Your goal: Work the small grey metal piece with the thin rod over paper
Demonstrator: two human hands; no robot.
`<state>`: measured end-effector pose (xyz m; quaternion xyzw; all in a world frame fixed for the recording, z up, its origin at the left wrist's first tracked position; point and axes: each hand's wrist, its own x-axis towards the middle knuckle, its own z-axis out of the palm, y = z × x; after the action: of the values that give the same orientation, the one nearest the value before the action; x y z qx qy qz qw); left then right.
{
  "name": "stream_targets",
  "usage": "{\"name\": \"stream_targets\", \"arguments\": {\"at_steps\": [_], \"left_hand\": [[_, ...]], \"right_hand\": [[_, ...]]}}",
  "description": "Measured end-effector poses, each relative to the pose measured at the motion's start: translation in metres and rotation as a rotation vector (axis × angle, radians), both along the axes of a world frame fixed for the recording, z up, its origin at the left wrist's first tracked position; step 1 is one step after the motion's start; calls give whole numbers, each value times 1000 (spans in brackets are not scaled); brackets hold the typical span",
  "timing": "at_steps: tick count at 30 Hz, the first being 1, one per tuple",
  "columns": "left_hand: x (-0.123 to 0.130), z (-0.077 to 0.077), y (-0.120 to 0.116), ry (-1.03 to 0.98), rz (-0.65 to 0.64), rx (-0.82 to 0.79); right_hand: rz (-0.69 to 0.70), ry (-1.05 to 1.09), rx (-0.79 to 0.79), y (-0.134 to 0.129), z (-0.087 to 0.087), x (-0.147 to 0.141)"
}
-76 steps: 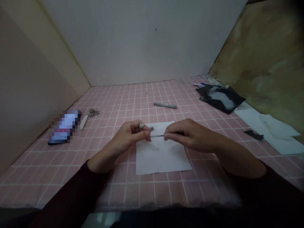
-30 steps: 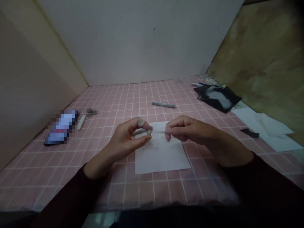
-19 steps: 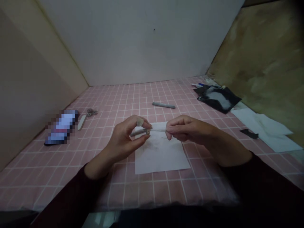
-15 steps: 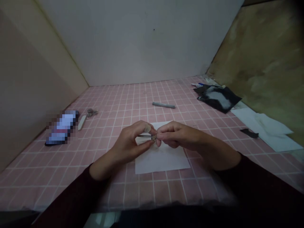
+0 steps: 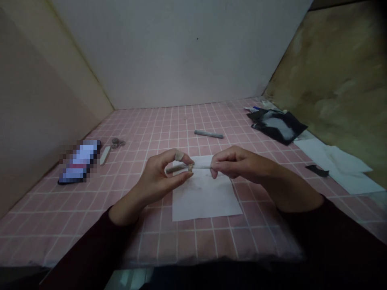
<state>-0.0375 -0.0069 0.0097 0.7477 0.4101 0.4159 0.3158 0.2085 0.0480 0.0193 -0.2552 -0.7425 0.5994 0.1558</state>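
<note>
Thumb and index finger of my left hand (image 5: pixel 157 173) pinch a small brownish piece (image 5: pixel 190 167), too small to make out well. A light band is wrapped round one finger of this hand. A thin rod (image 5: pixel 202 166) runs through or against the piece, its thicker grey-brown end (image 5: pixel 175 168) lying inside the curve of my left hand. At the rod's right end, the fingers of my right hand (image 5: pixel 234 163) are closed on it. Both hands are over a white sheet of paper (image 5: pixel 205 201) on the pink checked cloth (image 5: pixel 151 241).
A grey stick (image 5: pixel 208 134) lies behind the hands. On the left are a blurred phone (image 5: pixel 80 161), a white strip (image 5: pixel 105 155) and small metal rings (image 5: pixel 116 142). Black sheets (image 5: pixel 279 125), white papers (image 5: pixel 341 165) and a dark scrap (image 5: pixel 317 170) lie at the right.
My right hand has moved right, away from my left hand, and a length of the rod now shows between them. My left hand has shifted slightly left and up.
</note>
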Motion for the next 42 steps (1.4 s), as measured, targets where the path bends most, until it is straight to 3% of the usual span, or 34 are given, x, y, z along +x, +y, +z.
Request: {"name": "stream_targets", "arguments": {"at_steps": [6, 13, 18, 22, 28, 32, 37, 40, 42], "left_hand": [[0, -3, 1, -54, -53, -136], [1, -9, 5, -217, -84, -355], [5, -7, 8, -381, -3, -528], [7, -10, 9, -433, -17, -649], [5, -13, 12, -455, 16, -575], [8, -13, 12, -493, -19, -676], [6, -13, 11, -511, 34, -594], [7, -15, 11, -537, -15, -670], [7, -15, 10, -539, -36, -683]], "right_hand": [[96, -39, 232, -1, 6, -3], [11, -98, 346, -11, 7, -8], [-29, -197, 430, -13, 9, -6], [-48, -170, 500, -15, 7, -9], [-55, -218, 472, -14, 10, -8], [-71, -137, 535, -17, 6, -12], [-72, -193, 489, -16, 9, -8], [-88, -146, 495, -15, 7, -9], [-30, -126, 452, -12, 6, -8]]}}
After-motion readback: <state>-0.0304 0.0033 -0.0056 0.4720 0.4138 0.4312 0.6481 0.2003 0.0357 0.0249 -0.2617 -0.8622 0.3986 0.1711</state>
